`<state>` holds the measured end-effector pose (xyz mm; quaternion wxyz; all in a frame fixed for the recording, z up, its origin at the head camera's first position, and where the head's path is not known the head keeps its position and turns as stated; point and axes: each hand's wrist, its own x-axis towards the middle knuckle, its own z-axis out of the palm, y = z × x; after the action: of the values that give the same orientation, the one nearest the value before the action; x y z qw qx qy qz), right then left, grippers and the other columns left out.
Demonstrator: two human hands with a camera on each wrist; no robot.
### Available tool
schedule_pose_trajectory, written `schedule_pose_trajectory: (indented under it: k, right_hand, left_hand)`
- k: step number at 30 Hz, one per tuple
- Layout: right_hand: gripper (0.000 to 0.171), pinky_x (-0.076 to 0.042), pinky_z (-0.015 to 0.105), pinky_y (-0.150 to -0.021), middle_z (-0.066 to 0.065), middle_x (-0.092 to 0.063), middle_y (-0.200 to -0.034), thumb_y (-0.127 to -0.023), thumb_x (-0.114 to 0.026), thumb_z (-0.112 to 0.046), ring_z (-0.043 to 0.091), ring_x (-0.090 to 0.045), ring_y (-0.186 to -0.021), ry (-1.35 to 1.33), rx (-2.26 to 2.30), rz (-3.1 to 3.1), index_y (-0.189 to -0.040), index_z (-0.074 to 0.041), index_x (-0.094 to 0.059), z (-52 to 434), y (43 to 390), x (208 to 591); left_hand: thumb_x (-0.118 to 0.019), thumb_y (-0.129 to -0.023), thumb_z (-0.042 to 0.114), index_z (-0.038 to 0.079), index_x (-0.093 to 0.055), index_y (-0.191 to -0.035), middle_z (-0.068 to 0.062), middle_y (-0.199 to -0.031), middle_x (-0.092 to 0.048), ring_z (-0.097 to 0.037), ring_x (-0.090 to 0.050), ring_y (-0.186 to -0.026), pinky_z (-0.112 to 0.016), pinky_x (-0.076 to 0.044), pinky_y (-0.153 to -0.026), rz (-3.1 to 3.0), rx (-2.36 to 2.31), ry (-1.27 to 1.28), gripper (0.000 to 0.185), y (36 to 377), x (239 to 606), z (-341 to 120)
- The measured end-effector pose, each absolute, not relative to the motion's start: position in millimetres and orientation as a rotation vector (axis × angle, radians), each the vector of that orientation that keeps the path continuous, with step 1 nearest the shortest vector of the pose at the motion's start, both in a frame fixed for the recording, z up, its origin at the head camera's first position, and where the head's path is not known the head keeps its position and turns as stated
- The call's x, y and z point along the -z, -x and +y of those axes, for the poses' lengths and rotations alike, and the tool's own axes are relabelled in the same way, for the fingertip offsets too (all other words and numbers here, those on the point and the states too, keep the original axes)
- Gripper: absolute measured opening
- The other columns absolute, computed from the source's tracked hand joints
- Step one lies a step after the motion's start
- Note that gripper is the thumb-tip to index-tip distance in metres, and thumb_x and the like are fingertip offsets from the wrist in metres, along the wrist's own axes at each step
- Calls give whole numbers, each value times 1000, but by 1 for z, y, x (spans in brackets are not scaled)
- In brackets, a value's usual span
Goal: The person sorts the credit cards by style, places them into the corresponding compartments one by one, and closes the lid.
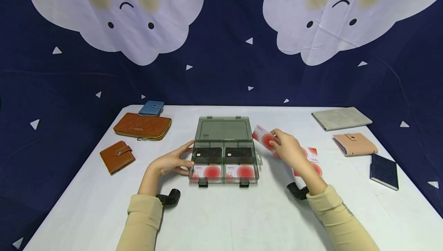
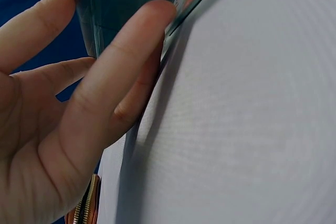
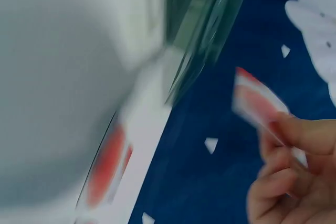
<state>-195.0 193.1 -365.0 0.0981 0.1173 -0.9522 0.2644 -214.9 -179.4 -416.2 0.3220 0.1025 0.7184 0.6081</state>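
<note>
A translucent grey-green plastic box (image 1: 223, 128) stands on the table with its lid raised at the back. Two black cards (image 1: 209, 154) lie in its rear compartments and two red-and-white cards (image 1: 212, 171) in its front ones. My left hand (image 1: 173, 161) touches the box's left side with its fingers spread; in the left wrist view the thumb rests against the box wall (image 2: 128, 6). Beside the box's right rear, my right hand (image 1: 290, 149) pinches a red-and-white card (image 1: 265, 138), raised off the table. That card (image 3: 257, 100) is blurred in the right wrist view.
More red-and-white cards (image 1: 315, 168) lie partly behind my right forearm. On the left are a brown wallet (image 1: 115, 157), a quilted zip wallet (image 1: 142, 125) and a blue wallet (image 1: 150, 108). At right lie a grey wallet (image 1: 342, 119), a peach one (image 1: 358, 144) and a navy booklet (image 1: 383, 171).
</note>
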Motion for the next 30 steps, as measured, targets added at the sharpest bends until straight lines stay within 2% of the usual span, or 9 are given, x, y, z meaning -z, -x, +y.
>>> schedule_pose_trajectory:
  k: [5, 12, 17, 24, 30]
  right_hand:
    - [17, -37, 29, -51, 1, -49, -60, -88, -62, -16, 14, -43, -55, -396, -1022, -2719, -99, -4, -59, 169, 190, 361]
    - [21, -32, 25, -47, -4, -41, -55, -91, -58, -28, 10, -38, -50, -554, -1022, -2812, -100, -9, -60, 130, 180, 361]
    - [16, -34, 25, -49, -5, -45, -60, -93, -55, -25, 11, -40, -52, -632, -951, -2941, -98, -10, -59, 103, 173, 367]
    - [15, -33, 25, -46, -3, -52, -65, -94, -53, -20, 11, -43, -53, -729, -820, -3095, -100, -8, -60, 74, 168, 378]
    - [19, -43, 29, -58, 3, -65, -95, -94, -49, -11, 13, -52, -70, -800, -751, -3145, -109, -9, -61, 67, 167, 387]
  left_hand:
    - [-62, -87, 6, 17, 2, -150, -25, -150, 0, -19, -56, -87, -39, -55, -76, 1887, -1588, -276, 90, 216, 417, -180]
    - [-61, -88, 4, 19, 0, -150, -24, -150, -2, -19, -56, -89, -39, -55, -76, 1905, -1584, -259, 89, 217, 418, -179]
    - [-61, -88, 5, 19, 1, -150, -24, -150, -2, -19, -56, -88, -38, -55, -76, 1908, -1581, -268, 89, 216, 416, -179]
    - [-62, -88, 6, 17, 2, -150, -26, -150, -1, -17, -57, -88, -39, -55, -76, 1899, -1586, -285, 90, 216, 416, -180]
    - [-62, -87, 4, 17, 2, -150, -25, -150, -2, -17, -58, -84, -37, -56, -74, 1887, -1594, -277, 90, 216, 415, -179]
